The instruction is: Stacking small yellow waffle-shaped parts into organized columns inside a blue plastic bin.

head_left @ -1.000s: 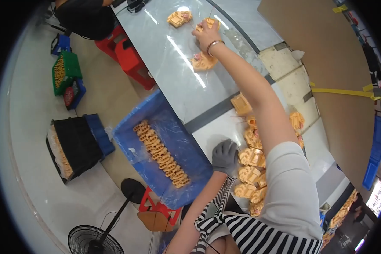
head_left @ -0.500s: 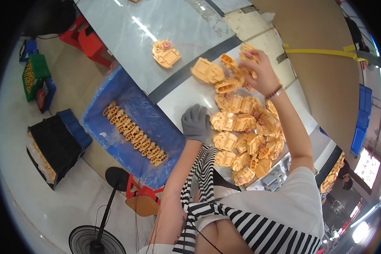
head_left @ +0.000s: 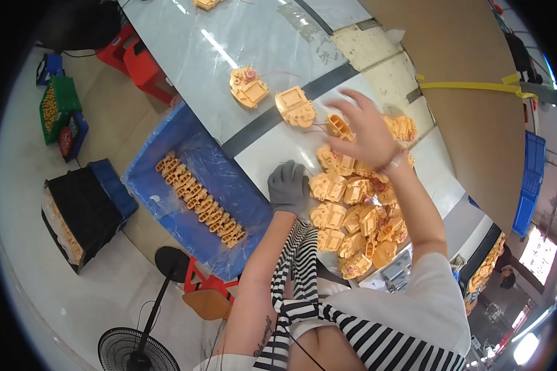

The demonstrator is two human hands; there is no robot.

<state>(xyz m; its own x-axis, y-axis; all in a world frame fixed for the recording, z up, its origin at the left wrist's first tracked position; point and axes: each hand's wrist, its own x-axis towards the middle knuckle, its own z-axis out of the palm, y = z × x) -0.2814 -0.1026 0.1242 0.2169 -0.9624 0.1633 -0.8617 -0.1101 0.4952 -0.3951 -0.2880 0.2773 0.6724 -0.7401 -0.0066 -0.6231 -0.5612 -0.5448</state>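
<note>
My right hand hovers over the upper end of a pile of yellow-orange plastic housings, its bare fingers spread and holding nothing I can see. Under its fingertips stands a small open-topped orange part. Just to the left lies a wide flat housing, with thin pinkish wires beside it. My left hand, in a grey glove, rests on the table left of the pile with its fingers curled. Whatever lies under those fingers is hidden. More housings sit right of my right hand.
A blue lined crate with a row of orange parts stands left of the table. Another housing lies on the grey tabletop beyond a dark strip. At lower left are a fan and a stool. Brown board rises at right.
My right hand has come left and opened wide, leaving the housings at the right. The wide flat housing has turned and shifted. My left hand stays by the pile.
</note>
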